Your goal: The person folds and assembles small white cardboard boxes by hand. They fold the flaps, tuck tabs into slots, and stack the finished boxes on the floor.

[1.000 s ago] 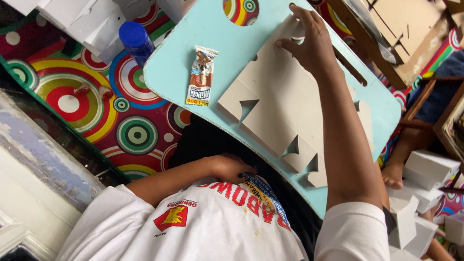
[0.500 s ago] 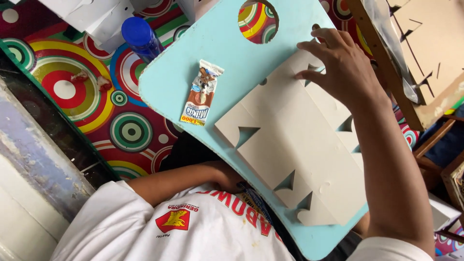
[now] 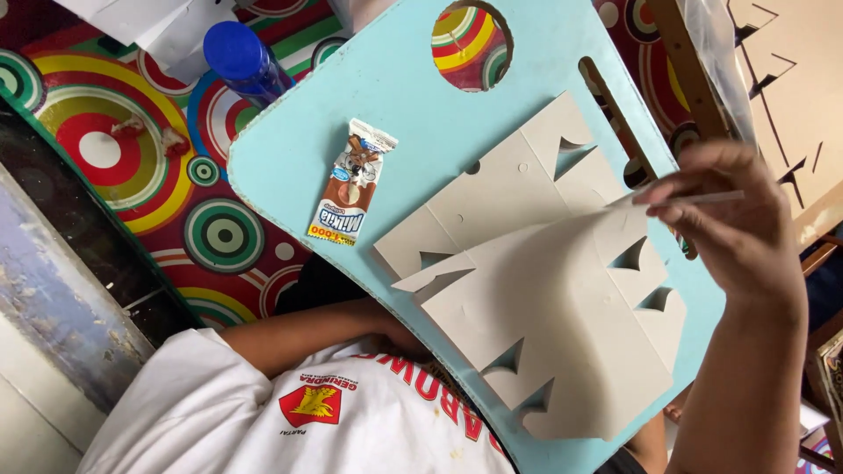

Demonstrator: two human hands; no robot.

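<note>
From above I see the pale blue lap table (image 3: 386, 132) carrying a stack of flat grey cardboard cutouts (image 3: 544, 351), its long axis running from the near left to the far right corner. My right hand (image 3: 738, 228) pinches the top sheet's far corner and peels it up. My left hand (image 3: 399, 338) lies tucked under the table's near edge, grip hidden, I think. A small snack packet (image 3: 351, 182) lies left of the cardboard.
</note>
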